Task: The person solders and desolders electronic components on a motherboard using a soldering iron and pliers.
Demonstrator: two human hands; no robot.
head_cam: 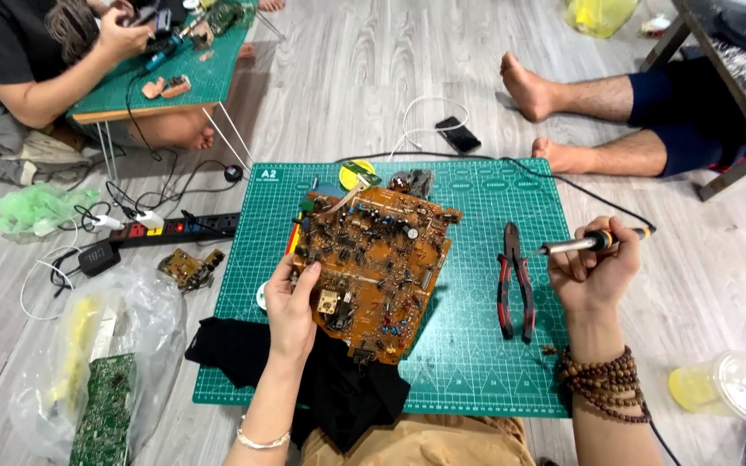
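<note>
Brown and crowded with small parts, the circuit board (373, 267) sits tilted up off the green cutting mat (477, 362), near its centre, and our left hand (291, 306) pinches its edge at about 8 o'clock, thumb on the populated face and fingers behind. We judge it light and stiff but fragile: the upright components and soldered leads would bend or prick, so bare edges and corners are the safe places to hold. Our right hand (593, 272) is closed around the soldering iron (593, 243), at 3 o'clock from the board, its tip pointing toward 9 o'clock and well apart from the board. Red-handled pliers (515, 280) lie between the two. Open mat remains at 5 o'clock; the black cloth (338, 388) covers the near edge at 6 o'clock, and the iron's cord trails off past 1 o'clock.
</note>
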